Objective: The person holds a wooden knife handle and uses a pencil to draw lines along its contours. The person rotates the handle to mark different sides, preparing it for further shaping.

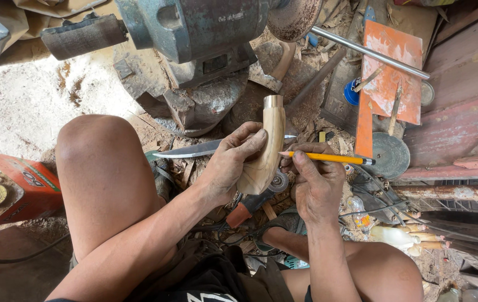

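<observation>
At frame centre, the left hand (233, 162) wraps the wooden handle (265, 148) (metal collar on top); the right hand (314, 184) pinches a yellow pencil (328, 158) against it. A blade (191, 150) lies behind; the grinder (194, 33) sits at top.

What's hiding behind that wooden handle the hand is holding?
Behind the wooden handle in the left hand, a knife blade pokes out leftward, and a small tip shows on the right. The handle and fingers cover the blade's middle. The right hand holds a yellow pencil against it.
</observation>
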`<action>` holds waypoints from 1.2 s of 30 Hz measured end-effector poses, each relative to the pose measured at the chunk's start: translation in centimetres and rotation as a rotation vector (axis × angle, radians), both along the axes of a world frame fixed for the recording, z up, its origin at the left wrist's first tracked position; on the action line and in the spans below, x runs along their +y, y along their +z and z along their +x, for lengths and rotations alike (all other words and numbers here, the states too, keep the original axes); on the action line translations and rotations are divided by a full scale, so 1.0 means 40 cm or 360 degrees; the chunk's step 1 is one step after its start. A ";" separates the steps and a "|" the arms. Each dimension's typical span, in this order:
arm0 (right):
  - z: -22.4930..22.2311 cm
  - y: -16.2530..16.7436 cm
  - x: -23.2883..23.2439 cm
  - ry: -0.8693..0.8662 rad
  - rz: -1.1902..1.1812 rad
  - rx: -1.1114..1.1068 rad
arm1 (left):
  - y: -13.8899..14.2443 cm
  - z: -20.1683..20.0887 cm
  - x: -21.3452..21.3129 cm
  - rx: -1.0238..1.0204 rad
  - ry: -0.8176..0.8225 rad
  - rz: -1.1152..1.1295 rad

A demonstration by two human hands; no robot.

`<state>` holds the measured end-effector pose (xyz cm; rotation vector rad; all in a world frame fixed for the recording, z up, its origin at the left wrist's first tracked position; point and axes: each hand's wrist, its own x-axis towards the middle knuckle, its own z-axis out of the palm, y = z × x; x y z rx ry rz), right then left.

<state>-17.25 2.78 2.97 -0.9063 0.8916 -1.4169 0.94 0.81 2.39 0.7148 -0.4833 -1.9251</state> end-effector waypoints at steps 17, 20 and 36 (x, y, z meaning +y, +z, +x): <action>-0.004 0.030 0.042 0.0208 -0.0295 0.0877 | 0.008 0.023 -0.016 -0.0010 -0.0078 0.0153; 0.004 0.025 0.043 0.0233 -0.0337 0.0770 | 0.011 0.024 -0.018 -0.0006 -0.0075 0.0083; 0.021 0.029 0.053 0.0216 -0.0341 0.0788 | 0.018 0.027 -0.010 -0.0063 -0.0127 0.0142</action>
